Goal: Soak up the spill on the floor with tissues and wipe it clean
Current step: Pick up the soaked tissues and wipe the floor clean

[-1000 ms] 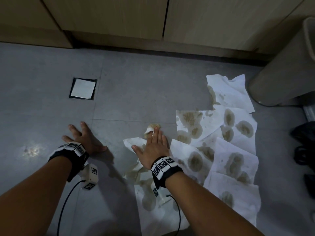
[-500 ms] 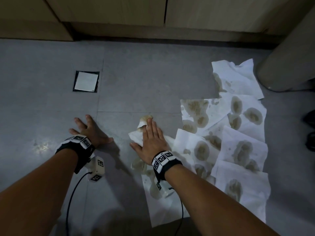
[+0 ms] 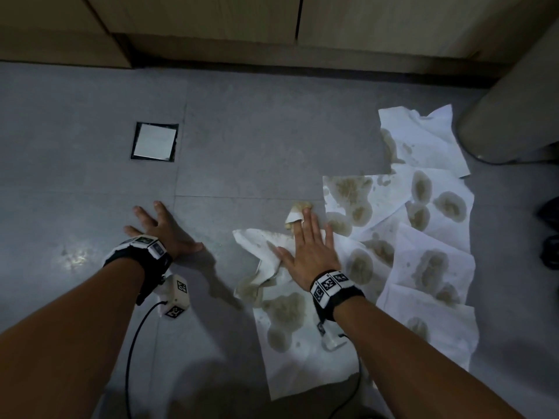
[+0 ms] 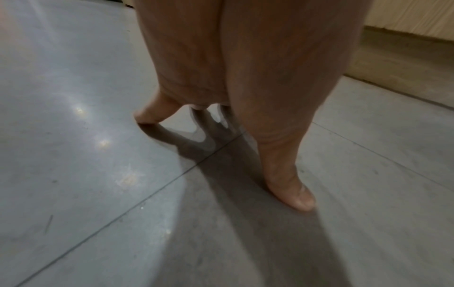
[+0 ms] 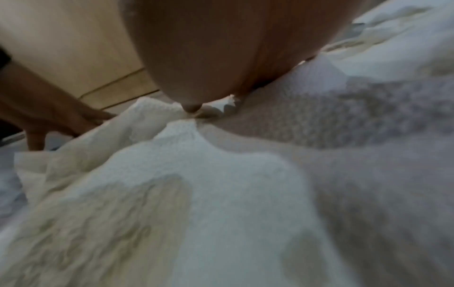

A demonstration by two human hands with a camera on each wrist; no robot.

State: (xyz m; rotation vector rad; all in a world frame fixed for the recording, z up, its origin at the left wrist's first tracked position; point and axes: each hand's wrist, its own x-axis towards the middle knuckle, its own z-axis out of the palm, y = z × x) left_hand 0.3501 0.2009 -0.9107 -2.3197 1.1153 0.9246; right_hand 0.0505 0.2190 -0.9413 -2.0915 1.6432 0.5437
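Observation:
Several white tissues (image 3: 429, 261) with brown wet blotches lie overlapping on the grey floor (image 3: 257, 152), from the centre to the right. My right hand (image 3: 308, 246) presses flat, fingers straight, on a crumpled stained tissue (image 3: 260, 246) at the left edge of the pile. From the right wrist view the palm (image 5: 221, 58) bears down on the bunched tissue (image 5: 196, 174). My left hand (image 3: 163, 228) rests flat on bare floor left of the pile, fingers spread. The left wrist view shows its fingertips (image 4: 294, 198) touching the tiles (image 4: 98, 136) and holding nothing.
Wooden cabinets (image 3: 211, 22) run along the far edge. A square metal floor drain (image 3: 155, 141) sits at the left centre. A beige bin (image 3: 514, 116) stands at the right, with dark shoes (image 3: 549, 234) beside it. Camera cables (image 3: 133, 352) trail from both wrists.
My right hand has slid the crumpled tissue slightly over the floor while still pressing it. The left hand stays planted. The head view has shifted, so the pile sits lower right.

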